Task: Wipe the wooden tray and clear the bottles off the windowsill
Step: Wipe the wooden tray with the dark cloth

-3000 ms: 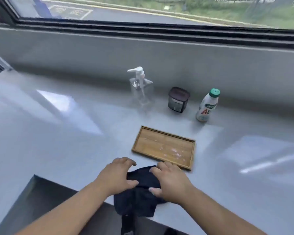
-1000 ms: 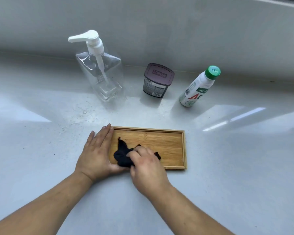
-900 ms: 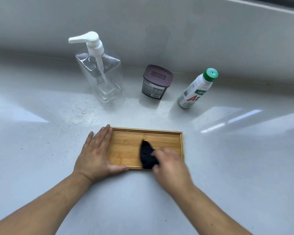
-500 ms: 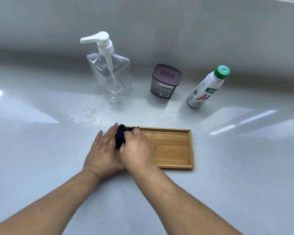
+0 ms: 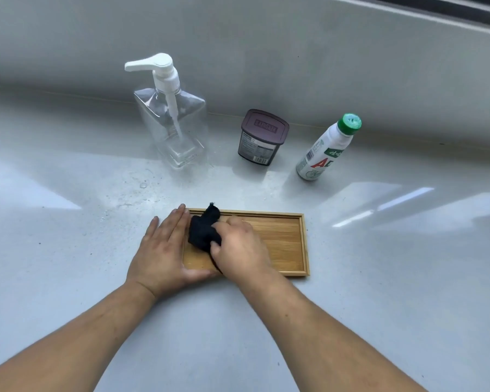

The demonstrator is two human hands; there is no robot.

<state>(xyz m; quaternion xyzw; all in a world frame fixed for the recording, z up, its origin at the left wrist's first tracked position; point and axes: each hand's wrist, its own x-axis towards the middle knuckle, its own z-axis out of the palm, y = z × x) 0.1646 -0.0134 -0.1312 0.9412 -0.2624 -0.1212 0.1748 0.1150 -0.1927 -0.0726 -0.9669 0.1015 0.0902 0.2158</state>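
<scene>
Count: one tray (image 5: 283, 244), one cloth (image 5: 203, 232), three containers, two hands.
Tray: on the sill (image 5: 393, 292), centre front; long axis runs left to right, rim up.
Cloth: black, bunched, on the tray's left end, one tip poking over the far rim.
Right hand (image 5: 239, 251): grip closed around the cloth, pressing it to the tray floor; covers the tray's middle.
Left hand (image 5: 161, 254): flat, fingers spread, laid along the tray's left edge, thumb at the near rim.
Back row, by the wall: pump bottle (image 5: 171, 120) clear, upright, spout pointing left; dark jar (image 5: 262, 137), lid on; white bottle (image 5: 327, 149), green cap, upright. All well apart from the tray.
Other: water droplets (image 5: 143, 185) on the sill between pump bottle and tray.
</scene>
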